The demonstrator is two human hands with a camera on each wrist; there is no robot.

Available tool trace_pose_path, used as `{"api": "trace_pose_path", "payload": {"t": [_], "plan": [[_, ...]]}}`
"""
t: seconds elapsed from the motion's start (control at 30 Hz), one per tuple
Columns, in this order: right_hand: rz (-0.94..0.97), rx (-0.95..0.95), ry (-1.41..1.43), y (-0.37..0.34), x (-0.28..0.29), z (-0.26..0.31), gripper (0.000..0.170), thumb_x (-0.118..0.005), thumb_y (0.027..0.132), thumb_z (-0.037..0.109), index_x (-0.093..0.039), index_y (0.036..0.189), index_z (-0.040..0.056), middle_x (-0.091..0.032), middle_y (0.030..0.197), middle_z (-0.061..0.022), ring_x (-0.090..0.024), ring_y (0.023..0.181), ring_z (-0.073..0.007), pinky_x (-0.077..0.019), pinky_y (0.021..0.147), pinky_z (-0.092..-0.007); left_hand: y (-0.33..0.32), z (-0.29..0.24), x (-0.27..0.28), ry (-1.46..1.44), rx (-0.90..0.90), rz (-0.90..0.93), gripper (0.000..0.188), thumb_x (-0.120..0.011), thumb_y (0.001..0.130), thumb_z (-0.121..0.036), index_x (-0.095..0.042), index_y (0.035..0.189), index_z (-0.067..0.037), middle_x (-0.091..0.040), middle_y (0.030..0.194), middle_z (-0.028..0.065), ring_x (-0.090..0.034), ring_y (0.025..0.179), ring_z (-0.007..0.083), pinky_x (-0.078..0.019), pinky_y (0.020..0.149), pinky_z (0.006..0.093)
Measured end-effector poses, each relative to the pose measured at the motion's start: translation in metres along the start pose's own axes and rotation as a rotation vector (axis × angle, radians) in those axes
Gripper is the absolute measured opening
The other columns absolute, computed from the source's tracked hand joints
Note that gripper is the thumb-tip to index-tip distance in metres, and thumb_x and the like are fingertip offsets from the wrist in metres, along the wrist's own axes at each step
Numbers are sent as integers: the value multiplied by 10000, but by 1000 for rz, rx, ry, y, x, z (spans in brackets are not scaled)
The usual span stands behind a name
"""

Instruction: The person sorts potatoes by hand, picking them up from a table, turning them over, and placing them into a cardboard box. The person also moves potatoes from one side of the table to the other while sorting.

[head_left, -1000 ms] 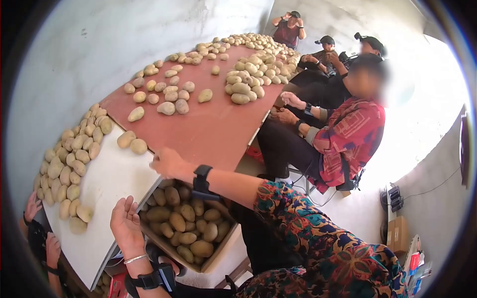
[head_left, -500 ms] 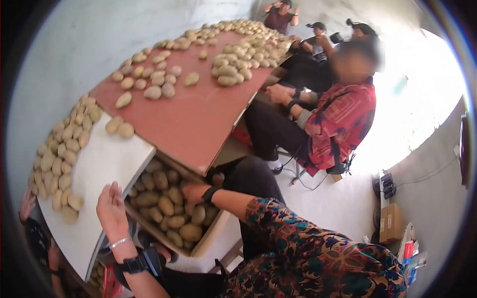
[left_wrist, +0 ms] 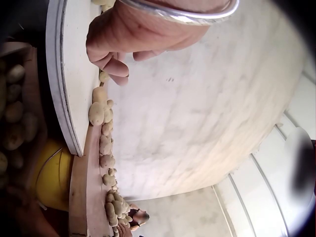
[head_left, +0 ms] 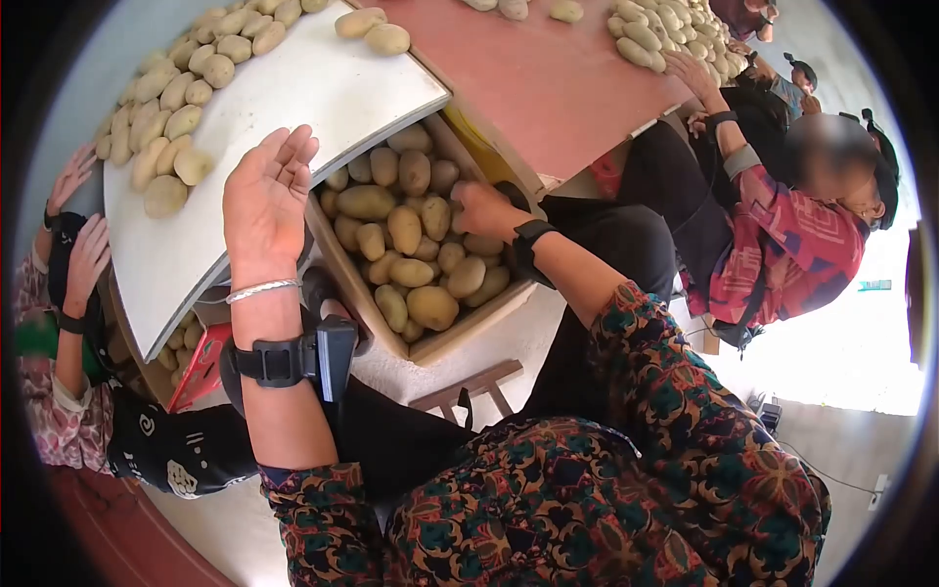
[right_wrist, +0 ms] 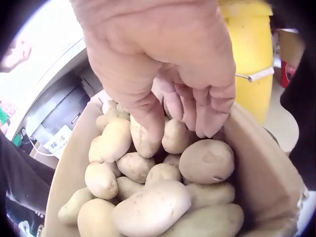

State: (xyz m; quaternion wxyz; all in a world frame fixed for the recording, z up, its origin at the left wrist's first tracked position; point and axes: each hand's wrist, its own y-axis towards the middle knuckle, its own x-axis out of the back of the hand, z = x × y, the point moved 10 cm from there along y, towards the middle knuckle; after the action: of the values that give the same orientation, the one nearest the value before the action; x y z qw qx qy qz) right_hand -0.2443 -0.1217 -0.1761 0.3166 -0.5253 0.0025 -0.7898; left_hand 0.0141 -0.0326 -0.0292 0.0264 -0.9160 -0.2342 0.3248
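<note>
My right hand point(head_left: 486, 211) is down inside a cardboard box point(head_left: 423, 354) full of potatoes point(head_left: 404, 229). In the right wrist view, the thumb of that hand point(right_wrist: 165, 64) overlaps a potato point(right_wrist: 141, 140). The fingers bend loosely downward, with a gap between them and the thumb. A darker potato point(right_wrist: 206, 161) lies just below the fingertips. My left hand point(head_left: 269, 201) is raised by the edge of the white tabletop point(head_left: 293, 88), palm turned up, fingers slightly bent and holding nothing. A silver bracelet point(head_left: 262, 291) circles that wrist.
More potatoes point(head_left: 181, 93) are heaped along the white tabletop's far edge, with two potatoes point(head_left: 375, 31) near the red-brown board point(head_left: 509, 78). A yellow bucket point(right_wrist: 249, 54) stands beside the box. One person point(head_left: 782, 225) sits at right; another's hands point(head_left: 86, 256) show at left.
My right hand has moved from over the tabletop's corner down into the potato box. The left hand stays raised, holding nothing. The head view has tilted down towards the box.
</note>
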Motion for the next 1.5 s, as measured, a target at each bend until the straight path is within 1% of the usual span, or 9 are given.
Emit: {"api": "trace_pose_path", "payload": {"t": [0.17, 0.33, 0.53, 0.63, 0.97, 1.2, 1.37, 1.43, 1.5], "plan": [[-40, 16, 93, 24, -17, 22, 497, -709, 722, 252, -600, 1128, -13, -576, 1175, -271, -586, 1071, -383, -490, 905, -425, -2, 0, -2, 3, -2, 0, 407, -533, 930, -169, -499, 1210, 125, -539, 1258, 242, -595, 1048, 257, -504, 803, 245], [-21, -242, 60, 23, -51, 39, 737, -722, 715, 416, -498, 1298, 25, -363, 1363, -292, -412, 1226, -458, -450, 983, -436, -2, 1, -3, 22, 0, -6, 427, -522, 930, -185, -489, 1223, 124, -529, 1281, 243, -590, 1070, 260, -506, 820, 257], [-312, -159, 49, 10, -55, 63, 716, -766, 649, 416, -525, 1179, 1, -437, 1212, -288, -433, 1114, -497, -438, 956, -522, -6, 4, -2, 25, 7, -67, 372, -552, 919, -180, -540, 1205, 57, -608, 1195, 181, -605, 1038, 221, -495, 786, 233], [-242, -213, 26, 4, -46, 71, 587, -651, 770, 387, -541, 1213, 18, -408, 1283, -236, -391, 1207, -445, -452, 959, -502, -5, 7, -1, 10, 36, -97, 310, -581, 915, -187, -576, 1143, 23, -636, 1151, 142, -630, 960, 193, -484, 740, 224], [12, -147, 180, -20, -15, 54, 756, -755, 642, 421, -552, 1267, 45, -447, 1268, -290, -474, 1164, -444, -427, 996, -459, -3, 8, -3, 25, 22, -102, 321, -579, 912, -209, -565, 1132, 24, -646, 1099, 136, -627, 945, 202, -485, 734, 244], [-109, 16, 123, -52, 94, 118, 753, -773, 608, 450, -571, 1178, 2, -484, 1195, -263, -470, 1145, -420, -429, 983, -451, -24, 41, -61, 787, 3, 276, 560, -665, 873, -354, -520, 1241, 42, -583, 1166, 119, -548, 1061, 181, -440, 914, 297], [-216, 80, 160, -62, 133, 139, 743, -777, 590, 432, -574, 1150, -12, -480, 1156, -243, -462, 1130, -402, -423, 982, -448, -31, 61, -85, 561, 90, 395, 556, -630, 904, -337, -471, 1286, 35, -575, 1154, 99, -559, 1054, 197, -474, 900, 337], [-118, 180, 414, -61, 133, 144, 557, -758, 704, 328, -590, 1118, -5, -555, 1090, -175, -557, 1031, -292, -484, 899, -385, -18, 69, -64, 253, 205, 205, 434, -616, 885, -407, -522, 1121, -56, -613, 952, 73, -590, 813, 150, -469, 673, 305], [-70, 221, 537, -58, 135, 145, 464, -749, 762, 275, -599, 1102, -2, -593, 1057, -141, -604, 982, -237, -515, 857, -354, -17, 71, -54, 94, 271, 107, 391, -609, 887, -394, -529, 1088, -68, -616, 952, 90, -601, 793, 183, -483, 654, 322]]}}
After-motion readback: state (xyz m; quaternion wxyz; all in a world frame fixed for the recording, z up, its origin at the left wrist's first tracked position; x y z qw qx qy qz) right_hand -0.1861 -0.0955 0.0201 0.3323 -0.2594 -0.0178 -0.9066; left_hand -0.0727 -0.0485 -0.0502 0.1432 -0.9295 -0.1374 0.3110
